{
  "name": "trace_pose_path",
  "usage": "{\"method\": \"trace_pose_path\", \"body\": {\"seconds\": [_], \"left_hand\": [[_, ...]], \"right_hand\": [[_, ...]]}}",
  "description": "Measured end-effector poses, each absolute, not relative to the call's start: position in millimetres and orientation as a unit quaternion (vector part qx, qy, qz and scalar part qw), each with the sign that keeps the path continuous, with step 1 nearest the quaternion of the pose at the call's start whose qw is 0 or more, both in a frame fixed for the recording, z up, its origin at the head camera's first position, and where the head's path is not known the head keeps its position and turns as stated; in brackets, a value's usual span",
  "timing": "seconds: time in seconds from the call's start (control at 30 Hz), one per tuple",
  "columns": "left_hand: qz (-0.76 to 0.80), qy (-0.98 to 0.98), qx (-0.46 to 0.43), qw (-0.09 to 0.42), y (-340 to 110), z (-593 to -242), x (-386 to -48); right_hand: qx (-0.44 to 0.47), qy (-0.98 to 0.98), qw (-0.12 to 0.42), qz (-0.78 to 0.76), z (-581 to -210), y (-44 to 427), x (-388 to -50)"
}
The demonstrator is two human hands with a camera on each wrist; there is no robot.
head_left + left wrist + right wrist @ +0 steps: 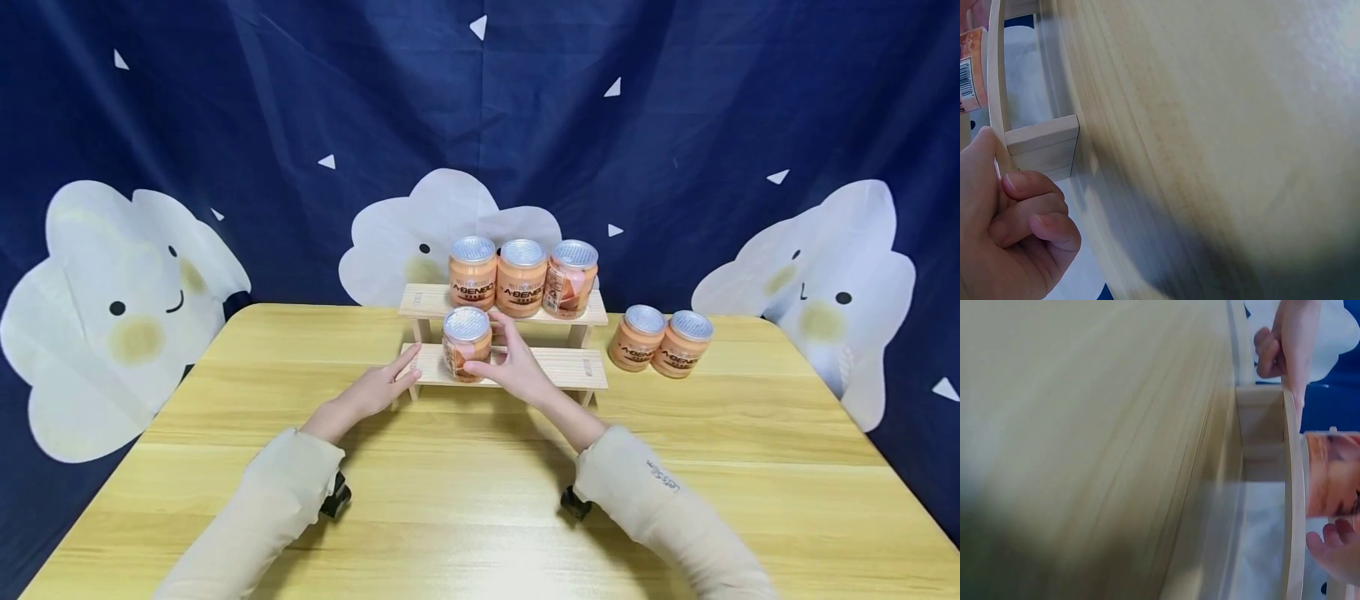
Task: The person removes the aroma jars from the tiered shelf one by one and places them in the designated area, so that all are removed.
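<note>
Your right hand (pixel 516 367) pinches the jar (pixel 459 343) between thumb and fingers, on the lower shelf (pixel 562 367), frame centre; your left hand (pixel 375 389) grips its left end. Pulling this end could, I think, shake the upper jars (pixel 521 282). The front edge is near; open room lies rightward.

Brand txt "A-BENBO" in dark caps on upper L jar (pixel 472 277) & upper mid. jar (pixel 521 281); small lines above/below illeg. Same name, less clear, on L tbl jar (pixel 637 340) & R tbl jar (pixel 681 346). Upper R jar (pixel 572 281) & lower jar (pixel 467 343): tiny print only (too small to read). Barcode (pixel 966 79) on lower jar, digits illeg. R sleeve (pixel 660 483): tilted lettering, approx. "LetsSlim".
</note>
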State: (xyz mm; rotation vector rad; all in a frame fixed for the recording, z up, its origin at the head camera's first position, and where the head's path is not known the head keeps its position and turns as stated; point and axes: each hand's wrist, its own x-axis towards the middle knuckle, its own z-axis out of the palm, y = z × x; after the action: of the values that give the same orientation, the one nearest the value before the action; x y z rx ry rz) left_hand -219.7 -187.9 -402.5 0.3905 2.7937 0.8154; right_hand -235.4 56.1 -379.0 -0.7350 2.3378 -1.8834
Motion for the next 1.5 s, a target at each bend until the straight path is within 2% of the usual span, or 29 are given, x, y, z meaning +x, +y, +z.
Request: {"method": "trace_pose_path", "body": {"seconds": [0.27, 0.5, 1.0, 1.2, 1.5], "left_hand": [[0.277, 0.946, 0.132, 0.106, -188.5, -401.4, -218.6], [0.274, 0.947, 0.131, 0.104, -188.0, -400.7, -219.7], [0.283, 0.944, 0.133, 0.108, -188.0, -403.6, -219.4], [0.281, 0.945, 0.128, 0.108, -188.9, -405.4, -218.7], [0.277, 0.946, 0.128, 0.109, -189.4, -404.2, -219.8]], "right_hand": [[-0.247, 0.778, -0.045, -0.577, -377.5, 39.3, -238.0], [-0.247, 0.779, -0.054, -0.574, -377.6, 47.7, -238.8], [-0.201, 0.803, -0.045, -0.559, -345.5, 99.4, -205.1], [-0.189, 0.811, -0.044, -0.552, -348.8, 124.0, -204.2], [-0.161, 0.830, -0.086, -0.527, -372.4, 170.9, -216.8]]}}
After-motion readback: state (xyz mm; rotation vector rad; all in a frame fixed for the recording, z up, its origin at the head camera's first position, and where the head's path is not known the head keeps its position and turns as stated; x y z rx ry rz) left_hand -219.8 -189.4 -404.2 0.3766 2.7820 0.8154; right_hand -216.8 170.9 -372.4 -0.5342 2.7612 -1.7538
